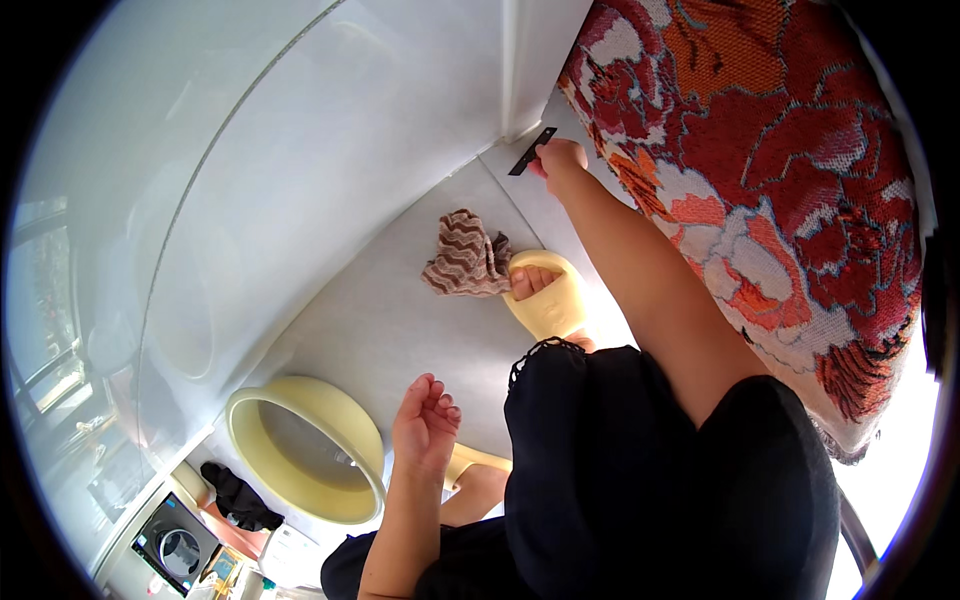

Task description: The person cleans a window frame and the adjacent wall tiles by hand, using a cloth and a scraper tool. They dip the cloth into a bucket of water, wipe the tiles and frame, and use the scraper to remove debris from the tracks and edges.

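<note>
My right hand (pixel 562 157) is stretched out low by the wall corner and grips a flat black strip (pixel 523 163) with a small hole near one end. The strip is close to the tile floor; whether it touches cannot be told. Bare and half curled, my left hand (pixel 427 412) hovers palm up with nothing in it. To its left is a round yellow basin (pixel 371 427) with greyish water inside. A crumpled cloth with brown zigzag stripes (pixel 465 259) lies on the floor against the toe of a yellow slipper (pixel 551 304).
A glossy white wall (pixel 322 135) runs along the left. On the right stands a large piece covered in red floral woven fabric (pixel 795 187). Beyond the basin are a dark cloth (pixel 236 495) and a grey front-loading washing machine (pixel 176 544). The grey tile floor (pixel 360 322) lies between.
</note>
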The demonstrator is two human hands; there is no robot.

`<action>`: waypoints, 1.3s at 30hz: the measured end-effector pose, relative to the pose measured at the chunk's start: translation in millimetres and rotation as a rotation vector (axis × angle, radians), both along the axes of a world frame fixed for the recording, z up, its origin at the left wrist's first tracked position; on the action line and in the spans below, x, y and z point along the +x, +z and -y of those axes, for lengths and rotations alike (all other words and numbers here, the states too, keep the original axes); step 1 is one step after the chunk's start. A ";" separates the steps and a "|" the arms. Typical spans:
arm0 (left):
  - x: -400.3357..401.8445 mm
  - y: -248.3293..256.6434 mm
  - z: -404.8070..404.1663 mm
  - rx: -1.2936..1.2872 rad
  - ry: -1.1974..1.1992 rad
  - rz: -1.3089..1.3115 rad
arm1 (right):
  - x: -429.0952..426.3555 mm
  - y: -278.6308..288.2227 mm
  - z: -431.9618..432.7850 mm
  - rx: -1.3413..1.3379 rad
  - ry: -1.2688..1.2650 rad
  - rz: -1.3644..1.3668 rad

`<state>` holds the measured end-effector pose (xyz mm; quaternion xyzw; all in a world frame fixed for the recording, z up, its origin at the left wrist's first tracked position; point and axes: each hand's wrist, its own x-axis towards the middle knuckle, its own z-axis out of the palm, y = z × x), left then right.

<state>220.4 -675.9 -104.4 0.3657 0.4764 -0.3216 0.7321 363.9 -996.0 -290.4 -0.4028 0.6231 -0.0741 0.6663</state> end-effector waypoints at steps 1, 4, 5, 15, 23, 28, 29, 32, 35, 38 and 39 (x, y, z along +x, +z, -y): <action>0.1 1.0 0.0 -0.004 0.001 0.000 | 3.5 -3.0 3.9 -0.021 0.105 -0.029; 3.0 3.4 2.4 0.014 -0.012 0.004 | 14.4 -9.3 12.2 -0.058 0.209 -0.055; 4.9 4.1 2.7 0.018 -0.011 0.005 | 17.1 -10.9 12.5 -0.074 0.212 -0.053; 5.6 5.5 2.7 0.000 0.004 0.013 | 1.2 9.3 -12.8 0.100 -0.238 0.234; 11.6 5.3 8.4 -0.009 -0.035 0.029 | 10.8 29.5 -12.3 0.093 -0.219 0.205; 60.4 -13.1 54.9 -0.019 -0.379 0.118 | -15.8 49.7 -26.6 0.341 -0.238 0.519; 73.0 -23.7 70.3 -0.046 -0.420 0.139 | -21.1 59.5 -33.9 0.375 -0.215 0.536; 104.4 -49.2 126.3 -0.042 -0.395 0.150 | -34.7 85.5 -50.8 0.463 -0.181 0.582; 121.0 -67.6 159.6 -0.029 -0.263 0.140 | -47.9 94.0 -58.4 0.568 -0.065 0.510; 121.9 -73.5 167.1 -0.007 -0.182 0.103 | -60.4 95.2 -59.8 0.561 0.093 0.478; 120.9 -74.0 167.4 0.009 -0.185 0.073 | -63.2 91.1 -55.7 0.561 0.091 0.476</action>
